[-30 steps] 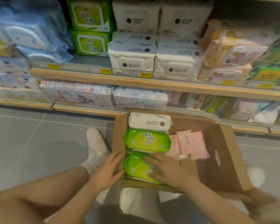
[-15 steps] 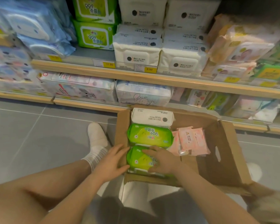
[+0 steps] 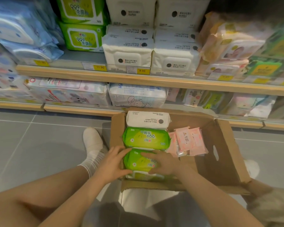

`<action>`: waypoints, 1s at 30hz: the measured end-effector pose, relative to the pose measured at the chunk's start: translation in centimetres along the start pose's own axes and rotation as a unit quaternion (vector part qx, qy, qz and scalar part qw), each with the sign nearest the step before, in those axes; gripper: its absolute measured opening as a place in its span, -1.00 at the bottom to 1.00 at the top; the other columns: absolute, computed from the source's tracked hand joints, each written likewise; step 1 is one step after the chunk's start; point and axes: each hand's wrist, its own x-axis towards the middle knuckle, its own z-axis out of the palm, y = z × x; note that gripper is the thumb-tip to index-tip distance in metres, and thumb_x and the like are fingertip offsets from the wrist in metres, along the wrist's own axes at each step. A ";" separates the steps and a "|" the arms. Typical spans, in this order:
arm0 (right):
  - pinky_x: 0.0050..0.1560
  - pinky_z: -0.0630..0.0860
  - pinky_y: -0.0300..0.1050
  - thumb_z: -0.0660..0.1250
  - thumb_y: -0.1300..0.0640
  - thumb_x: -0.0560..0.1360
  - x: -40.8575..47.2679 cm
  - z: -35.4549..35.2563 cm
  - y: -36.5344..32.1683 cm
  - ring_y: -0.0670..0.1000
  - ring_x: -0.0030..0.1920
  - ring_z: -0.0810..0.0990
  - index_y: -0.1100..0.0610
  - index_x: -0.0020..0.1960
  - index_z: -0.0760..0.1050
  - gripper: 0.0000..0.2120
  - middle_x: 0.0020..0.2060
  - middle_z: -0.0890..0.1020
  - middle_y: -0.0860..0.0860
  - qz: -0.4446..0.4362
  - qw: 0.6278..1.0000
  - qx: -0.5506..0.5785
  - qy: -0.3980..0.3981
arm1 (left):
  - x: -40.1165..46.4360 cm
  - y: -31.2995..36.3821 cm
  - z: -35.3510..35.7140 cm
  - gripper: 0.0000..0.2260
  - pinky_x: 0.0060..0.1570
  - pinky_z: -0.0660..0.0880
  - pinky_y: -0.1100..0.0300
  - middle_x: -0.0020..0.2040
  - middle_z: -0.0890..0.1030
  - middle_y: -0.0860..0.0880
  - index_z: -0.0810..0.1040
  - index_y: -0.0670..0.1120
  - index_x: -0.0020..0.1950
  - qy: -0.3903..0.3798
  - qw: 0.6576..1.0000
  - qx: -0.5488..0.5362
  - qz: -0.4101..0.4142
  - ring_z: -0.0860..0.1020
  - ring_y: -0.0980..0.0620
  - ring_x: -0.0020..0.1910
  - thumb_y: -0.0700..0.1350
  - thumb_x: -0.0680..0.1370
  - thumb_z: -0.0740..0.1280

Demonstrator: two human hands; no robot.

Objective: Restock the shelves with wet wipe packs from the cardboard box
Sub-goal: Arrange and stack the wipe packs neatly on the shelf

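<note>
An open cardboard box (image 3: 223, 154) sits on the floor in front of the shelves. Along its left side lie a white wipe pack (image 3: 147, 120), a green wipe pack (image 3: 145, 137) and, nearest me, another green wipe pack (image 3: 138, 161). My left hand (image 3: 112, 163) presses the near green pack's left end and my right hand (image 3: 162, 161) lies over its right end, so both hands grip it. Another pack shows just beneath it. Small pink packs (image 3: 188, 141) lie in the middle of the box.
The upper shelf (image 3: 138, 77) holds green packs (image 3: 84, 36), white packs (image 3: 128, 53) and blue packs at left. The lower shelf holds larger pastel packs (image 3: 136, 95). My white-socked foot (image 3: 92, 141) rests left of the box on grey floor tiles.
My right hand has slid from flat on top of the near green pack to its right end, and my left hand has closed in on the left end. The view shifted slightly downward.
</note>
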 end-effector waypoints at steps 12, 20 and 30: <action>0.23 0.42 0.07 0.42 -0.29 0.27 -0.5 0.1 0.5 0.10 0.34 0.35 -0.30 0.47 -0.05 -0.07 0.38 0.33 -0.03 -0.007 0.997 -0.062 0.039 | 1.5 1.0 0.5 -0.43 0.08 0.18 0.24 0.06 0.59 0.07 0.52 0.10 0.28 -0.016 0.999 0.017 0.022 0.49 0.05 0.08 0.32 0.34 0.25; 0.28 0.39 -0.10 0.55 -0.17 0.22 -4.9 -6.1 -0.8 -0.08 0.30 0.42 -0.29 0.43 0.15 -0.11 0.36 0.41 -0.18 -0.039 0.990 0.100 0.095 | 3.0 5.0 -4.1 -0.12 0.22 0.42 0.19 0.26 0.51 0.17 0.36 0.09 0.38 -0.069 0.943 -0.301 -0.121 0.48 0.19 0.22 0.20 0.12 0.60; 0.30 0.38 -0.04 0.53 -0.30 0.17 -6.9 -13.5 -6.2 -0.06 0.35 0.36 -0.22 0.47 0.05 0.02 0.42 0.32 -0.16 -0.060 0.993 0.013 0.104 | 2.2 8.0 -11.6 -0.07 -0.08 0.60 0.14 -0.03 0.70 0.02 0.51 -0.06 0.17 0.043 0.868 -0.463 -0.174 0.66 0.03 -0.04 0.24 -0.13 0.63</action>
